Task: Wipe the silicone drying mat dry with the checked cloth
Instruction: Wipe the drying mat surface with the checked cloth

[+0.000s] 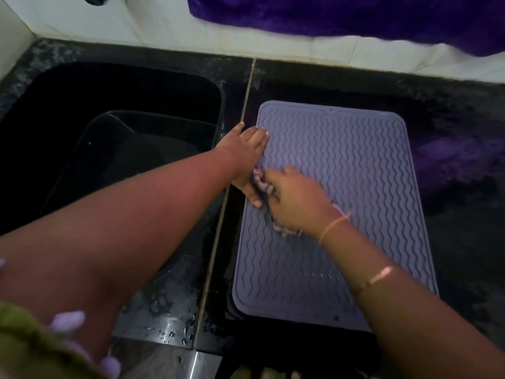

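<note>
A grey-lilac silicone drying mat (341, 187) with wavy ridges lies flat on the black counter to the right of the sink. My left hand (246, 157) rests flat on the mat's left edge with its fingers spread. My right hand (295, 201) is bunched around the checked cloth (262, 183) and presses it onto the left half of the mat. Only small blurred bits of the cloth show, near my knuckles and under my wrist (284, 229).
A black sink (82, 86) with a dark basin (131, 149) inside sits to the left. Water drops lie on the counter's front strip (169, 318). Purple fabric (355, 15) hangs over the white tiled wall behind, and more purple fabric (459, 162) lies right of the mat.
</note>
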Available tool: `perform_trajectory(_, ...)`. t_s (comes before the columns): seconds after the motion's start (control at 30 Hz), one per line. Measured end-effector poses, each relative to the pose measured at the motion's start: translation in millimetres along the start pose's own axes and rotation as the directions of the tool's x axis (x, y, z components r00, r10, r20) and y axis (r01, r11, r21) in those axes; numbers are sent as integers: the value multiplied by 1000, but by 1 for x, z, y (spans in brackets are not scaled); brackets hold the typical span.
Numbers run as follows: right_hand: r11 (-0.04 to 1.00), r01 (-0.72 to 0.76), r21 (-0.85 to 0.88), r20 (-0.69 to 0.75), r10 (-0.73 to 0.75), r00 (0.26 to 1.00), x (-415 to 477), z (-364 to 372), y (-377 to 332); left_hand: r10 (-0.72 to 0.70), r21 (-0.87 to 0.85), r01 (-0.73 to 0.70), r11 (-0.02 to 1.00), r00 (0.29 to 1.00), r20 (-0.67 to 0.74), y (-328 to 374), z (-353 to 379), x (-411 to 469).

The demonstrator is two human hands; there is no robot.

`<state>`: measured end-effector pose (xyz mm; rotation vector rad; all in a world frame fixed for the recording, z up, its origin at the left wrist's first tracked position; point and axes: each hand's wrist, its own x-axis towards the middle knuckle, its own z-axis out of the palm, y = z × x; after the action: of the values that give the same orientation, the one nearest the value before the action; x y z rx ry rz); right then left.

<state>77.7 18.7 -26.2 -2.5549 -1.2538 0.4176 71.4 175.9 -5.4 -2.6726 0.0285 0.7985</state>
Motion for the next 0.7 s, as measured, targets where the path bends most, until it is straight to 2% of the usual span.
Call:
perform_trajectory(0.07,997,42,57,62,-46,997,-19,2,1,-11,17,12,1000,1000,-10,1,1,2)
perform_trajectory(0.13,982,41,185,59,-52,997,-22,-3,4,-14,16,14,1000,1000,-1,0,2,2)
perform_trajectory(0.2,980,27,195,-67,-14,998,-7,-11,14,-9,8,9,1000,1000,15,0,1,1)
perform_trajectory(0.23,987,-3,160,-163,29,986,7,-15,20,-8,4,8,1000,1000,21,0,0,1)
perform_trajectory(0.3,974,-156,163,-296,199,934,44,-26,37,-13,0,13,1000,1000,27,1,-1,0)
perform_trajectory(0.37,900,-341,273,-277,413,868,76,-36,48,-20,-4,20,1000,999,34,2,-2,0)
perform_trajectory(0.4,878,-403,259,-252,464,850,86,-36,49,-23,-4,23,1000,999,32,2,-3,1)
perform_trajectory(0.43,883,-436,175,-244,467,850,90,-32,47,-24,-4,24,1000,999,31,3,-3,1)
perform_trajectory(0.5,915,-404,1,-245,392,887,79,-22,34,-22,3,22,1000,999,31,3,-3,1)
perform_trajectory(0.6,960,-254,-120,-203,227,952,38,-7,18,-30,11,30,1000,999,29,3,-4,1)
perform_trajectory(0.7,977,-105,-187,-128,82,988,-13,3,5,-29,23,29,999,999,22,3,-5,0)
